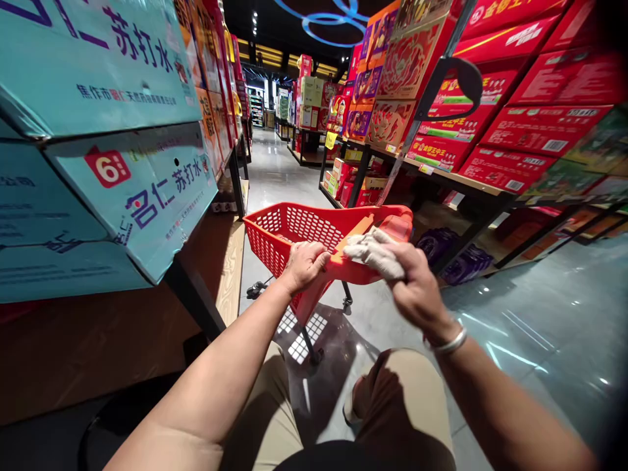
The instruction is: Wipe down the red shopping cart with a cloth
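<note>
A red plastic shopping cart (275,239) with perforated sides stands in front of my knees. My left hand (305,265) is closed over its near edge, the fingers curled on the rim. In my right hand (417,278) is a bunched off-white cloth (375,252). The cloth lies against the cart's orange-red handle end, close to the child-seat part (395,222). My right fingers are wrapped round the cloth and partly hidden by it.
On the left, light-blue drink cartons (132,190) are stacked on a shelf with a wooden edge (229,281). Red gift boxes (540,131) fill the shelves on the right. A black hook-shaped handle (454,88) juts out there. Between the shelves runs a shiny grey floor aisle (275,173).
</note>
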`<state>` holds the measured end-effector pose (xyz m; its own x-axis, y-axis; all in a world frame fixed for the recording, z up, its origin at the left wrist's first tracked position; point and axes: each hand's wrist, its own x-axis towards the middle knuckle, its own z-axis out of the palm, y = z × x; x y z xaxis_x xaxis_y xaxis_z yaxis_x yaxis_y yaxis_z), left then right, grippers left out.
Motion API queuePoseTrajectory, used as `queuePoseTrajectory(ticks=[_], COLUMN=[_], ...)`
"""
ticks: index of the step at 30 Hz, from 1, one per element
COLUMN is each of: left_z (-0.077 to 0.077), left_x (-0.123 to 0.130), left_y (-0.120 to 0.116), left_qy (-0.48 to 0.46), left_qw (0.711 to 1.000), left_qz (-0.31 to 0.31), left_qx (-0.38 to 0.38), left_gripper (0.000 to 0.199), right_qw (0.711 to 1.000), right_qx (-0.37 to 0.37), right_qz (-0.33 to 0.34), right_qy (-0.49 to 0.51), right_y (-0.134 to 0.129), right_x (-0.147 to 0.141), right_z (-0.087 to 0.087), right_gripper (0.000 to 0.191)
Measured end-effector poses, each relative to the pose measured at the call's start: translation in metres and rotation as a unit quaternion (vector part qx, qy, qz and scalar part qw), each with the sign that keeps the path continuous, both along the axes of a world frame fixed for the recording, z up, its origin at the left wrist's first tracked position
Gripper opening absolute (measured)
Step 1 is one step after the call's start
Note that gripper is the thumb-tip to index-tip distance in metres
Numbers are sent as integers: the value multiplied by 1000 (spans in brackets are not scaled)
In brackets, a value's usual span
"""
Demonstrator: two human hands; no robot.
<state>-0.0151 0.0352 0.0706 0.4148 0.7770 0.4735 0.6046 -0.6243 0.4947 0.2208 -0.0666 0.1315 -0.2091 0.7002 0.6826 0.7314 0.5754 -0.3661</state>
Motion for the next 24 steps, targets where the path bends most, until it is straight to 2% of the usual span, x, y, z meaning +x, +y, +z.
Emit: queuePoseTrajectory(ticks=[2, 5, 7, 9, 13, 16, 21, 24], left_z=[1, 3, 5, 8, 11, 10, 10, 11], left_x=[0, -3, -6, -9, -13, -12, -10, -11], left_y=[1, 1, 2, 2, 2, 4, 7, 7], left_qy=[-5, -4, 9, 16, 13, 18, 18, 15], left_qw=[1000, 1000, 1000, 999, 999, 999, 999, 999], left_qz=[3, 0, -9, -21, -25, -19, -19, -24], left_qx=[-7, -16, -21, -27, -34, -35, -36, -33], left_gripper=[41, 34, 32, 34, 40, 42, 46, 47], right_qw=[995, 988, 986, 983, 971, 970, 974, 977], right_qx=[90, 122, 106, 103, 180, 191, 201, 204], right_qz=[-35, -61, -37, 3, 27, 41, 70, 57], right_qy=[6, -66, -121, -154, -154, -146, -75, -32], right_y=[-23, -25, -13, -1, 14, 18, 22, 26], right_x=[-29, -53, -51, -35, 9, 32, 47, 55], right_z=[-25, -63, -82, -93, -92, -83, -69, -59], right_gripper=[42, 29, 22, 19, 11, 11, 15, 16])
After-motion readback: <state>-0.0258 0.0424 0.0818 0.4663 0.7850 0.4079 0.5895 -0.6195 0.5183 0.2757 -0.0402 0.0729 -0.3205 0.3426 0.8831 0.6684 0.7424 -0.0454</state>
